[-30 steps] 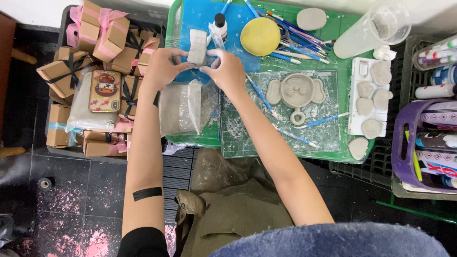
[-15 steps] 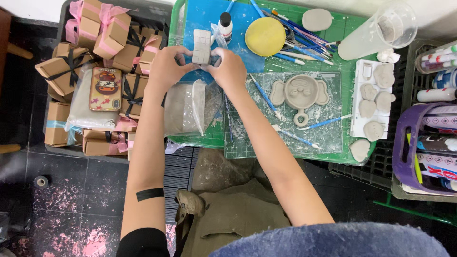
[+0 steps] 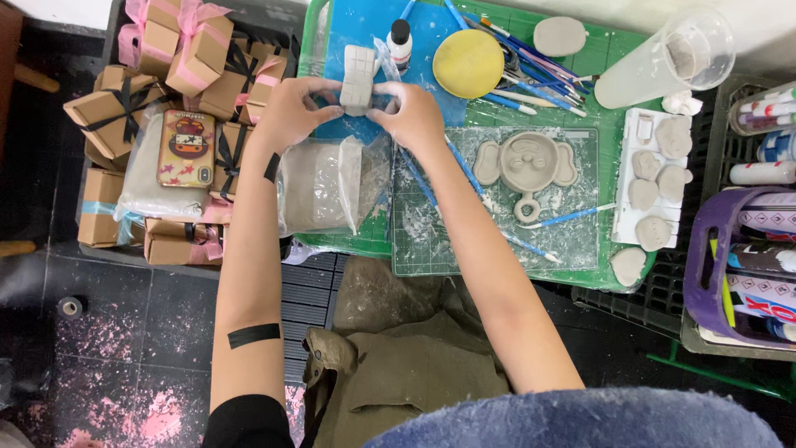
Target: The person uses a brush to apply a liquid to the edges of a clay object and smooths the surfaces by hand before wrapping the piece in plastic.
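Surface: green plastic tray [image 3: 618,280] with a chalky, clay-smeared cutting mat [image 3: 431,241] on it, set over dark tiled floor.
Block: pale grey rectangular clay slab [image 3: 358,77], matte, scored into a grid of squares; long axis ran toward and away from the person, held above the tray's blue sheet [image 3: 356,25].
Left hand [image 3: 286,112]: fingers clamped on the slab's left edge.
Right hand [image 3: 412,116]: fingertips pinched the slab's right edge.
Below hands: crumpled clear plastic bag of grey clay [image 3: 332,184], glossy and creased.
Nearby: round yellow sponge [image 3: 468,63]; flat grey clay animal face with round ears [image 3: 526,166]; thin blue modelling tools [image 3: 531,46].
Left of tray: brown card boxes with ribbons [image 3: 112,108].
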